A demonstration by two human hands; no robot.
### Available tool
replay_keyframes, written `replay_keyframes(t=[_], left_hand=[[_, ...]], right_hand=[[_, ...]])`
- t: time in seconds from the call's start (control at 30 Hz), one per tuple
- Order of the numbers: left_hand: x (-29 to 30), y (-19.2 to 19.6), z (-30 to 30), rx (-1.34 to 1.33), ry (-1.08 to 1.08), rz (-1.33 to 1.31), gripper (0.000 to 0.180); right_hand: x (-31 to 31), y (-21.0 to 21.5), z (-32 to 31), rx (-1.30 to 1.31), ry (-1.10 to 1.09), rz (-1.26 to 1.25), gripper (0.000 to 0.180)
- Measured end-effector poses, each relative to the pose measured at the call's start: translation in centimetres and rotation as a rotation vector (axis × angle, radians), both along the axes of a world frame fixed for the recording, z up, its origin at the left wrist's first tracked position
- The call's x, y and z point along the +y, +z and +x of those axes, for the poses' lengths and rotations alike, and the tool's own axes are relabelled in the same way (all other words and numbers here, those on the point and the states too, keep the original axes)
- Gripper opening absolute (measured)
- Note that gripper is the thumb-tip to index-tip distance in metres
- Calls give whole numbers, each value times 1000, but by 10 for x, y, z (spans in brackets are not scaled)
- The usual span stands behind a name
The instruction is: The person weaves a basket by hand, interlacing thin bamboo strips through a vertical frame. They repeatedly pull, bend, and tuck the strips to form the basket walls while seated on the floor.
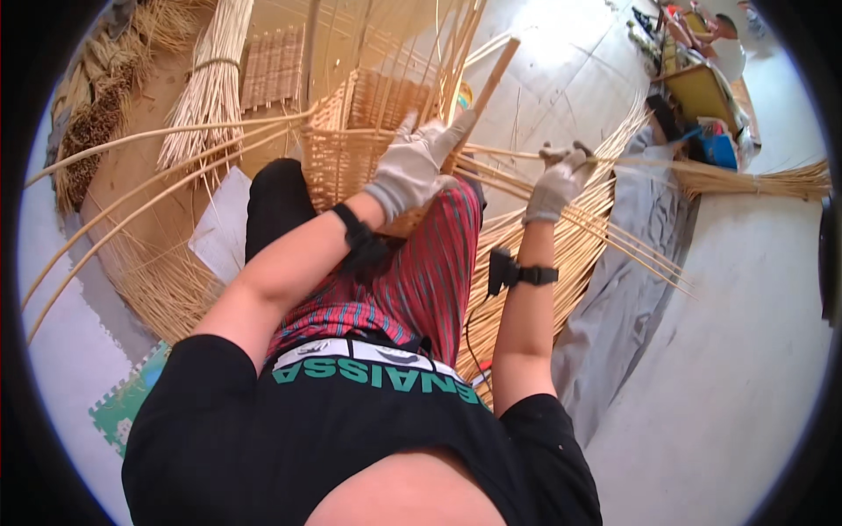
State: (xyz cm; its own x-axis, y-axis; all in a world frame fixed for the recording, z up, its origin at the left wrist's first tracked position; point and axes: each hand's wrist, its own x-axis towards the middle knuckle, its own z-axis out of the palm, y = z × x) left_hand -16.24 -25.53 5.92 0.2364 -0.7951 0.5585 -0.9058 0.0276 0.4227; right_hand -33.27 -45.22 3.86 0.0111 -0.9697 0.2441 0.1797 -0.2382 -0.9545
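Note:
A part-woven wicker basket [329, 162] rests between my knees, its tall upright stakes rising from the walls. My gloved left hand [412, 162] grips its near right corner, fingers pressed against the weave beside a thick wooden stick [497, 74] that slants up to the right. Out to the right, my gloved right hand [558, 184] is closed on thin wicker rods [504, 152] running from the basket's corner. More long rods [132, 136] bend away from the basket toward the left.
A tied bundle of pale rods [206, 101] and a woven panel [273, 68] are at the far left. Loose rods [535, 280] lie on a grey cloth [627, 263] to my right, near another bundle [759, 179]. Another person [730, 57] is at the far right.

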Motion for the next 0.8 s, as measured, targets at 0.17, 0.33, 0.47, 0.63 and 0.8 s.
replay_keyframes(t=[0.17,0.33,0.47,0.63,0.8], left_hand=[[-12,-43,1,41,-147,244,99],[-9,-55,10,-19,-161,137,95],[-1,-51,10,-41,-93,284,96],[1,-40,-2,108,-95,129,78],[-3,-32,-7,846,-16,-338,39]], right_hand=[[-32,-52,-10,8,-40,262,23],[-20,-48,0,-185,-70,408,30],[59,25,-6,-373,223,138,29],[191,8,76,274,348,-374,33],[145,68,81,-131,678,184,31]])
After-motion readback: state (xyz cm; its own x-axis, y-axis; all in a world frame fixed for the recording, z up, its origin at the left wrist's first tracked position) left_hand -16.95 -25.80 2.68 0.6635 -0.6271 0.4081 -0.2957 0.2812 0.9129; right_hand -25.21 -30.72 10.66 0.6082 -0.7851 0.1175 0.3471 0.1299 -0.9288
